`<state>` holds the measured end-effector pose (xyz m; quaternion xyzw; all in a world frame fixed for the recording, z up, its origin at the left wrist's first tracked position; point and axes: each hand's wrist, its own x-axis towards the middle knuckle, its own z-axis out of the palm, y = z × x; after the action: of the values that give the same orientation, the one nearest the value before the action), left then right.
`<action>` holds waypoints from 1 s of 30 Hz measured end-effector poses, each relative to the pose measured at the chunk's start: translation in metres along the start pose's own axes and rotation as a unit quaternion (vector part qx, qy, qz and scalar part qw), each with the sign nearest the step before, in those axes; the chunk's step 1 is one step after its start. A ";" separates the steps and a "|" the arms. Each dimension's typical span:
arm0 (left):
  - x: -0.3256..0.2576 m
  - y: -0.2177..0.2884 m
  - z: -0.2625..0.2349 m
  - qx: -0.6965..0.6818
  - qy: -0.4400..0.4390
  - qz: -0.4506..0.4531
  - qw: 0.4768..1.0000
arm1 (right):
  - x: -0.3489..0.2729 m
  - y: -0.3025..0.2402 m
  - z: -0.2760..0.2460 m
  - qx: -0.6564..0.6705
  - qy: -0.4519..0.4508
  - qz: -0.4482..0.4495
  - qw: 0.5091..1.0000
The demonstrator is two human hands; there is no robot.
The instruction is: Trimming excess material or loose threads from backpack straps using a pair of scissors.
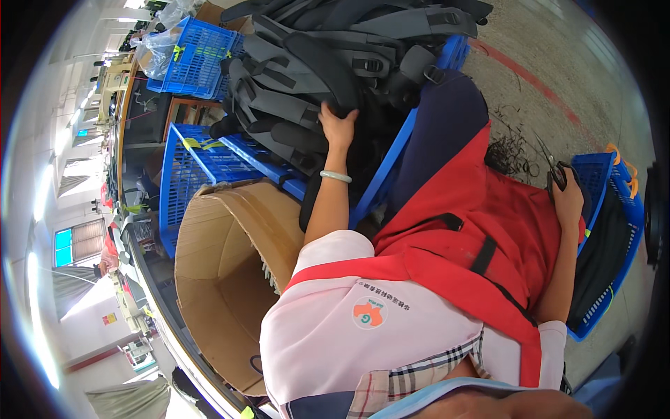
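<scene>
A heap of grey and black padded straps with buckles [300, 94] fills a blue crate in front of me. My left hand [338, 127], with a pale bangle on the wrist, is closed at the lower end of a curved black padded strap [322, 66] on this heap; part of its fingers is hidden behind the strap. Away to the right, beside my red apron [481, 216], my right hand [569, 197] grips a pair of scissors [556, 167] by the dark handles. The scissor blades point up and away from me.
An open cardboard box [230, 279] stands at my left, against a blue crate [209, 157]. Another blue basket [199, 59] is stacked farther back. At right, a blue basket [614, 279] holds dark fabric. Black thread scraps [513, 150] lie on the floor.
</scene>
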<state>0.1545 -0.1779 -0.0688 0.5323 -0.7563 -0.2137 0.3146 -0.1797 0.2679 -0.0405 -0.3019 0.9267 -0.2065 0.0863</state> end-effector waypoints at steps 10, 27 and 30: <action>0.042 0.137 -0.085 -0.694 -0.186 -0.116 0.686 | 0.002 0.009 0.022 0.137 0.049 0.016 0.989; -0.051 0.231 -0.026 -0.632 -0.406 -0.088 0.654 | -0.033 -0.147 -0.058 0.559 -0.171 -0.073 0.808; -0.065 0.239 -0.016 -0.636 -0.393 -0.082 0.659 | -0.034 -0.152 -0.046 0.524 -0.114 -0.053 0.843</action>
<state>0.0209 -0.0347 0.0840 0.1285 -0.4425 -0.8568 0.2315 -0.0854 0.1918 0.0685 -0.2823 0.6466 -0.6294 0.3256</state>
